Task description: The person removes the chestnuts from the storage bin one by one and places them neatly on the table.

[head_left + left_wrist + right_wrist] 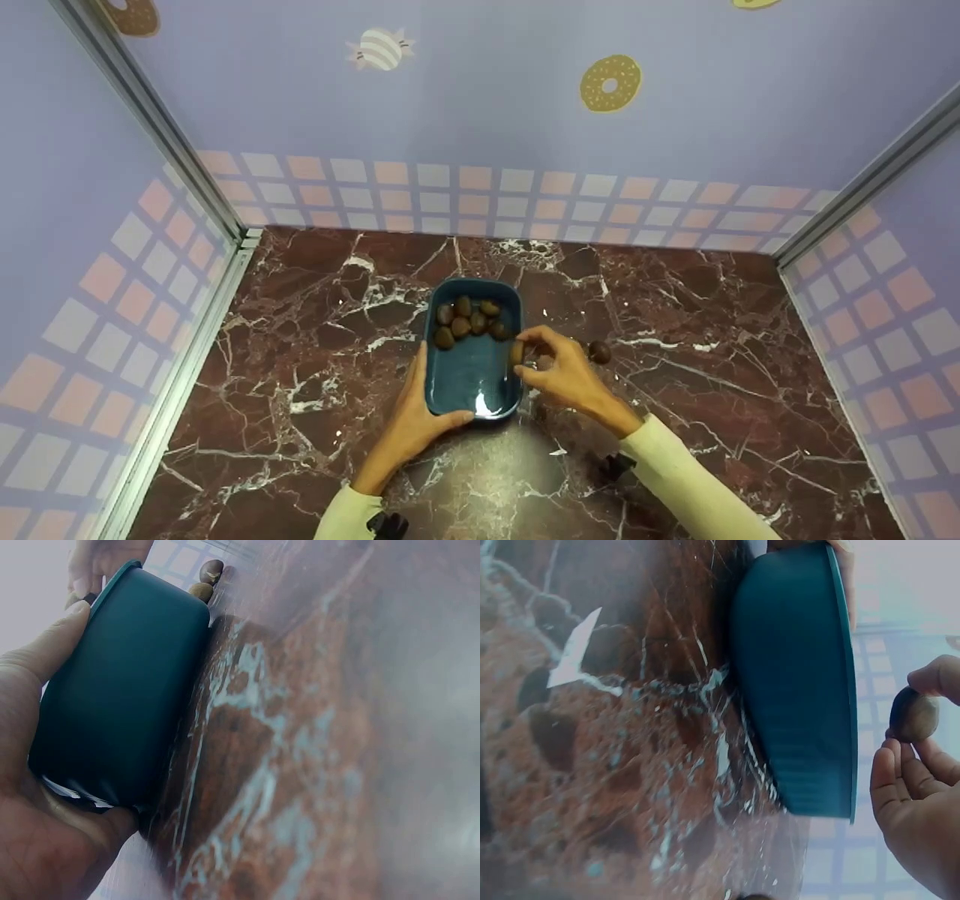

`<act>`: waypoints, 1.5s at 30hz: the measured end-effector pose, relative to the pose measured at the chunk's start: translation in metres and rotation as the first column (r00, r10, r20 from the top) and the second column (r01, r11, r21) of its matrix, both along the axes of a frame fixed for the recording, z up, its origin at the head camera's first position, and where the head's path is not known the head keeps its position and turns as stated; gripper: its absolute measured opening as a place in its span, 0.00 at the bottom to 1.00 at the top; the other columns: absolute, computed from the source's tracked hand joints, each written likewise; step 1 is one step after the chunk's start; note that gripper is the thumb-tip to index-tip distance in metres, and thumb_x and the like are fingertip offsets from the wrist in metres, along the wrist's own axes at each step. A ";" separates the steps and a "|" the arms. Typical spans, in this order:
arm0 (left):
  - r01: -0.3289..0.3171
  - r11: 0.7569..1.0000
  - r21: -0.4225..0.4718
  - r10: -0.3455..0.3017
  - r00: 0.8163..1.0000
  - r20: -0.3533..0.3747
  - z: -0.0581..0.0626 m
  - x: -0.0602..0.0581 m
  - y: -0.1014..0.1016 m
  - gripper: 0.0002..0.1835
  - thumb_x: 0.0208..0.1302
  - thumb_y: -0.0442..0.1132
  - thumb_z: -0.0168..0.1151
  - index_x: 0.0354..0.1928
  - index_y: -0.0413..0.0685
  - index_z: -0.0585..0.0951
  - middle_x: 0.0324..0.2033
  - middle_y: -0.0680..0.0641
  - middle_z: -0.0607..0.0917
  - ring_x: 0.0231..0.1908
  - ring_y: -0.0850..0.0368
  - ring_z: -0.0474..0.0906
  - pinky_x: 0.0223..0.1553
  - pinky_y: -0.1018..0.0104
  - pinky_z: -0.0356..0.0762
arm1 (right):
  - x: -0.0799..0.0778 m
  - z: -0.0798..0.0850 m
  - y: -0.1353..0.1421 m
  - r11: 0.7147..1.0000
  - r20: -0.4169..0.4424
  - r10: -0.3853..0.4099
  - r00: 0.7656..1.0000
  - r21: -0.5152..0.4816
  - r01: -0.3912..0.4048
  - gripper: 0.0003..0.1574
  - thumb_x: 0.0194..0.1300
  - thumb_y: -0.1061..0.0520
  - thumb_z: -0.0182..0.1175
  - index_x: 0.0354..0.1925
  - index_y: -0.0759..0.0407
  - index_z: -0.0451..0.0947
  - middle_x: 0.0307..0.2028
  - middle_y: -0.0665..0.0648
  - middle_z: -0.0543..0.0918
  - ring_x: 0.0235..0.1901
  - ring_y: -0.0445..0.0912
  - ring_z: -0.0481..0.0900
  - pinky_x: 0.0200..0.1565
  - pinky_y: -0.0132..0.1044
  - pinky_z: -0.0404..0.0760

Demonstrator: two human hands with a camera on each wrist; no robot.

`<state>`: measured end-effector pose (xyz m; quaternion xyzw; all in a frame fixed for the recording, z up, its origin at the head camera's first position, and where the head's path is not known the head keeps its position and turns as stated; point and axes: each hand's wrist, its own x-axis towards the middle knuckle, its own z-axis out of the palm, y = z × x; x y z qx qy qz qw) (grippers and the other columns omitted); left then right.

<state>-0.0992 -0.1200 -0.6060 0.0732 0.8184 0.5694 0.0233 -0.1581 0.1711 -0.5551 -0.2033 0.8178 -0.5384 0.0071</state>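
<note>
At left, the left hand (410, 426) is spread round the near left corner of the blue dish (463, 376), fingers along its side and thumb at the near end, seemingly steadying it. The nuts in the dish (478, 323) bunch at its far end. To the right, the right hand's (568, 375) grip is nearly closed, pinching one nut (916, 714) at the right rim. Farther right, a loose nut (599, 352) lies on the counter (697, 427). The step looks like filling the dish; next calls for bringing the pinched nut inside and releasing it.
</note>
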 end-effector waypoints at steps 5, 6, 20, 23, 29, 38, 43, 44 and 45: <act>-0.007 1.000 -0.023 0.007 1.000 0.003 0.000 0.001 -0.001 0.78 0.51 0.55 0.91 0.90 0.43 0.43 0.87 0.28 0.46 0.86 0.31 0.44 0.83 0.32 0.48 | 0.002 -0.006 0.014 0.996 0.042 -0.053 0.998 -0.064 0.056 0.26 0.60 0.70 0.77 0.57 0.65 0.84 0.46 0.60 0.89 0.47 0.57 0.87 0.54 0.49 0.88; -0.007 1.000 -0.025 0.008 1.000 0.006 0.000 0.001 -0.001 0.78 0.51 0.55 0.91 0.90 0.44 0.43 0.87 0.28 0.46 0.86 0.31 0.44 0.82 0.32 0.48 | 0.002 -0.008 0.017 0.995 0.047 -0.059 0.997 -0.076 0.062 0.26 0.60 0.71 0.77 0.57 0.66 0.84 0.46 0.61 0.89 0.46 0.57 0.87 0.53 0.47 0.88; -0.009 0.999 -0.038 0.010 1.000 0.021 0.001 0.001 0.000 0.78 0.51 0.57 0.90 0.91 0.46 0.43 0.87 0.30 0.45 0.86 0.29 0.42 0.81 0.29 0.49 | 0.006 -0.019 0.066 0.970 0.105 -0.176 0.979 -0.150 0.190 0.28 0.57 0.79 0.74 0.55 0.72 0.80 0.47 0.65 0.87 0.46 0.50 0.87 0.55 0.37 0.88; -0.012 0.999 -0.044 0.013 1.000 0.023 0.002 0.001 0.000 0.78 0.51 0.58 0.90 0.91 0.47 0.43 0.87 0.30 0.45 0.86 0.30 0.43 0.81 0.28 0.49 | 0.005 -0.020 0.078 0.964 0.091 -0.215 0.972 -0.143 0.226 0.29 0.57 0.79 0.74 0.57 0.73 0.81 0.48 0.66 0.88 0.47 0.48 0.88 0.55 0.37 0.89; -0.015 0.999 -0.050 0.016 1.000 0.015 0.001 0.001 -0.001 0.78 0.50 0.58 0.90 0.91 0.45 0.43 0.87 0.30 0.46 0.85 0.29 0.45 0.81 0.28 0.50 | 0.002 -0.025 0.100 0.947 0.031 -0.293 0.956 -0.127 0.294 0.27 0.58 0.79 0.75 0.57 0.75 0.84 0.47 0.67 0.87 0.45 0.43 0.86 0.52 0.30 0.87; -0.014 0.999 -0.053 0.015 1.000 0.014 0.001 0.001 0.000 0.79 0.50 0.59 0.90 0.91 0.45 0.44 0.87 0.30 0.46 0.85 0.29 0.44 0.81 0.29 0.49 | 0.002 -0.035 0.124 0.915 0.078 -0.378 0.922 -0.121 0.385 0.27 0.57 0.79 0.74 0.56 0.76 0.82 0.50 0.73 0.88 0.44 0.42 0.87 0.47 0.26 0.86; -0.019 0.997 -0.072 0.020 1.000 0.003 0.001 0.001 0.000 0.79 0.49 0.59 0.90 0.90 0.45 0.44 0.87 0.29 0.47 0.85 0.28 0.45 0.81 0.28 0.50 | 0.000 -0.044 0.135 0.909 0.102 -0.404 0.909 -0.065 0.412 0.27 0.60 0.79 0.73 0.57 0.76 0.81 0.58 0.73 0.85 0.52 0.45 0.86 0.54 0.25 0.84; -0.020 0.997 -0.074 0.020 1.000 0.002 0.000 0.001 0.000 0.79 0.49 0.60 0.90 0.90 0.45 0.44 0.87 0.29 0.47 0.85 0.28 0.46 0.81 0.29 0.50 | 0.000 -0.046 0.137 0.908 0.103 -0.410 0.906 -0.046 0.416 0.27 0.60 0.79 0.73 0.58 0.76 0.81 0.60 0.73 0.84 0.54 0.46 0.86 0.55 0.25 0.84; -0.019 0.997 -0.076 0.019 1.000 0.001 0.001 0.001 0.000 0.79 0.49 0.60 0.90 0.90 0.45 0.44 0.87 0.29 0.47 0.85 0.28 0.46 0.81 0.29 0.50 | 0.000 -0.049 0.140 0.906 0.105 -0.418 0.902 -0.030 0.423 0.28 0.61 0.79 0.73 0.59 0.77 0.80 0.60 0.73 0.84 0.55 0.48 0.86 0.55 0.24 0.83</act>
